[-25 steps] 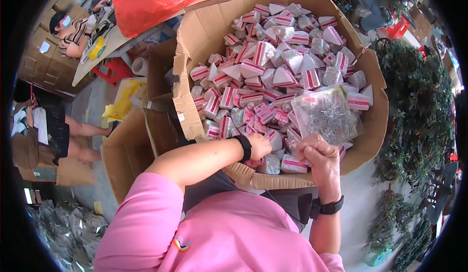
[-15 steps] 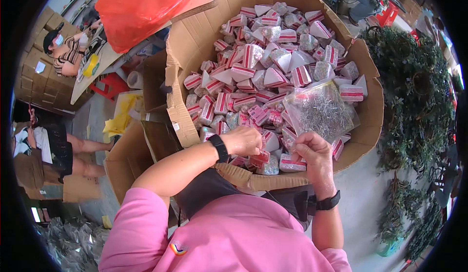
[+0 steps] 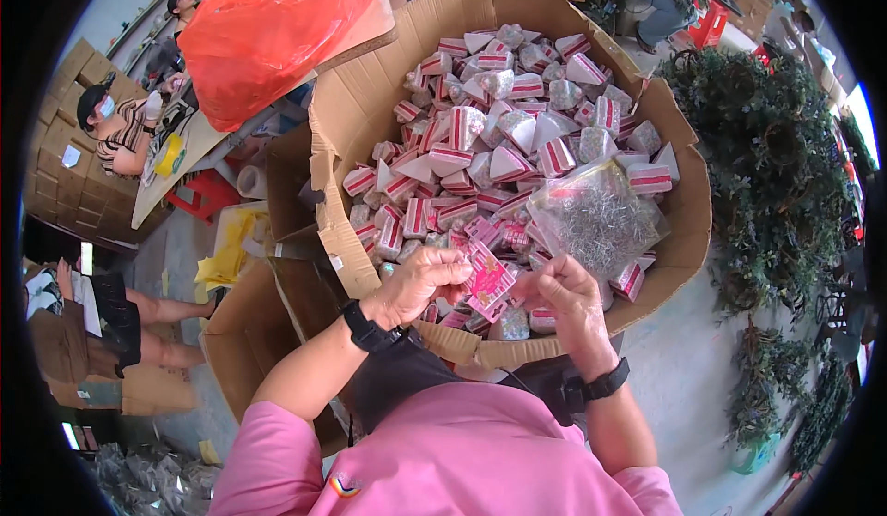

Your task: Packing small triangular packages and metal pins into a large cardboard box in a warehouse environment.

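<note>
Head view: I saw one pink card [image 3: 487,276] held face-up above a heaped carton [image 3: 370,82].
From my remote seat I saw the left hand [image 3: 420,285] pinching the card by its left side, which probably kept its face unobstructed; the right hand [image 3: 565,299] had bent fingers by the opposite edge, and I couldn't tell whether they gripped it. Beyond, a clear bag [image 3: 601,225] of silvery bits lay on the pink-and-white wedges [image 3: 511,163], likely there for easy reach. Across the room, left to right, a masked co-worker [image 3: 125,142] sat at a desk [image 3: 157,188], a red stool [image 3: 203,197] stood beneath, a red plastic sack [image 3: 268,45] bulged beside the carton, and leafy greenery [image 3: 758,193] hung at right.
</note>
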Demonstrator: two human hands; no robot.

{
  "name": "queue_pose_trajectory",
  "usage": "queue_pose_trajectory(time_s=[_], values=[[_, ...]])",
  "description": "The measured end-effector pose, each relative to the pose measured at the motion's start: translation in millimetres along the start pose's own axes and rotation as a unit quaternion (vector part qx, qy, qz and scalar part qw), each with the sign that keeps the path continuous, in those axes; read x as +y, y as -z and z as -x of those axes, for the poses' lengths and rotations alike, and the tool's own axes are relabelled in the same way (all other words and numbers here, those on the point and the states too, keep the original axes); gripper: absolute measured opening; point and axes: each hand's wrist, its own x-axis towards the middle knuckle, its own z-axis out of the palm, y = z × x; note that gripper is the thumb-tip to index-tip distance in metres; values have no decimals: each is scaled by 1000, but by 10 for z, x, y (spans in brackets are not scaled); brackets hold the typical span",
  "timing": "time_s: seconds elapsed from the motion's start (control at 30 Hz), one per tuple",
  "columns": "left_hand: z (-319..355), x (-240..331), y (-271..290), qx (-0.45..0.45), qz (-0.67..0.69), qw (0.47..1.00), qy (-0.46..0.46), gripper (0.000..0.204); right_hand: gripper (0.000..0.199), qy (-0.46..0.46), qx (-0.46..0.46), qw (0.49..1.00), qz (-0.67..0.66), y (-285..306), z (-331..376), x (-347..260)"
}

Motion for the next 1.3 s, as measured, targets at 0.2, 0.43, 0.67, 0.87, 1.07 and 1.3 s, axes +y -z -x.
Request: queue_pose_trajectory(time_s=[0.2, 0.43, 0.67, 0.87, 1.07, 1.3], values=[[81, -88, -43, -78, 80, 993, 29, 15, 8, -37, 2, 984, -175, -17, -67, 286], [79, -227, -7, -117, 161, 979, 49, 23, 9, -40, -36, 982, -182, -221, -142, 86], [79, -264, -42, -60, 163, 983, 60, 25, 16, -96, -165, 940, -282, -271, -84, 132], [130, -301, -54, 21, 128, 990, 59, 19, 14, -64, -108, 948, -291, -324, -95, 224], [191, -299, -29, -60, 254, 964, 43, 21, 10, -52, -32, 956, -285, -220, -149, 299], [147, -397, 2, -59, 218, 972, 60, 24, 8, -83, -101, 939, -317, -336, -128, 267]])
